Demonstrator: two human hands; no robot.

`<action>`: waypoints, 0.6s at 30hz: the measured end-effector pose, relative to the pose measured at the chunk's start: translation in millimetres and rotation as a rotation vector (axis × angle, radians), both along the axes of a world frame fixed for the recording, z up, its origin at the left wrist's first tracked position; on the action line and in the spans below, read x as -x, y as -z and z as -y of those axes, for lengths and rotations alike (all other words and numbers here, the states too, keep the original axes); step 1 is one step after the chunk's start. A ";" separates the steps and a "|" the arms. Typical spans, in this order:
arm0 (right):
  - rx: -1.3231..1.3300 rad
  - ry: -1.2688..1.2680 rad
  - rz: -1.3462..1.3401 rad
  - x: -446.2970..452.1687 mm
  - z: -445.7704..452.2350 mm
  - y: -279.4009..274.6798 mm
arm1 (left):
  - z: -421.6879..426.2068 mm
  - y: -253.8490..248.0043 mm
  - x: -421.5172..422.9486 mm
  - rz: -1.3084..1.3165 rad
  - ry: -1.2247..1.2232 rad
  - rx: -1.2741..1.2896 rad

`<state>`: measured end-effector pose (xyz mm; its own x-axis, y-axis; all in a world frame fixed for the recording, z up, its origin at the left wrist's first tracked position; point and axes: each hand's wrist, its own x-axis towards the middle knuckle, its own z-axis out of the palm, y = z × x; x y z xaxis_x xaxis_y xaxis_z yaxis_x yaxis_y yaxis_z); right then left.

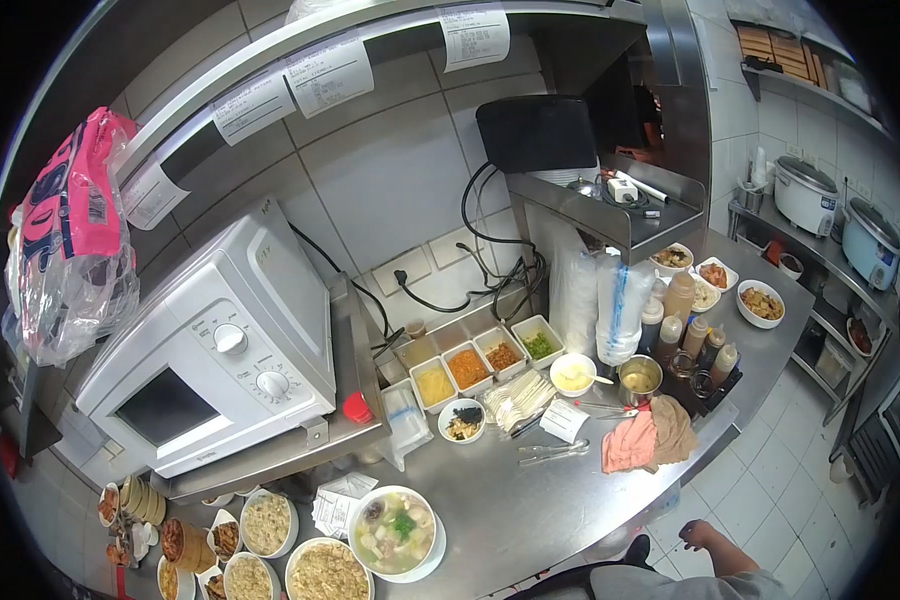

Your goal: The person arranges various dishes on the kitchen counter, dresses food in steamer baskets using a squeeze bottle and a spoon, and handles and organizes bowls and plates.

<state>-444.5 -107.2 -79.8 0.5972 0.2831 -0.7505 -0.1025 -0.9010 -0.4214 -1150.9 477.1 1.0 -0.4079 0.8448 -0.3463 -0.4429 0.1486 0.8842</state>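
My right hand (702, 536) hangs beside my grey shirt (635, 582), over the tiled floor and apart from the counter. Its fingers are loosely bent, and I see nothing in them. My left hand is out of view. On the steel counter nearest my right hand lie a pink cloth (630, 441) and a brown cloth (673, 432). Left of them are metal tongs (553, 452) and a paper slip (563, 421). A bowl of soup with green garnish (394, 531) stands on a white plate at the front edge, beside a large bowl of fried rice (328, 572).
A white microwave (215, 345) stands on a raised shelf at left. Topping tubs (467, 367), a metal pot (639, 380) and sauce bottles (680, 295) line the counter's back. Several rice bowls (268, 522) crowd the lower left. Order slips (328, 75) hang overhead; rice cookers (806, 195) stand far right.
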 end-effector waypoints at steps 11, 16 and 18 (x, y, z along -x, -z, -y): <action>0.140 -0.824 -0.103 16.9 -69.0 -33.5 | 75.1 -94.5 -86.2 -0.002 0.020 -0.119; -0.116 -1.562 -0.055 16.6 -123.3 49.9 | 123.5 -129.1 -127.4 0.009 0.077 -0.159; -0.136 -1.394 -0.083 42.7 -169.7 -66.7 | 144.2 -139.7 -143.6 0.015 0.109 -0.170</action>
<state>-487.3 62.5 -13.1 -0.2754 0.6707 -0.6887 0.8019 -0.2349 -0.5493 -1007.4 332.9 140.7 -0.3064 0.9306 -0.2001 -0.4461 0.0453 0.8939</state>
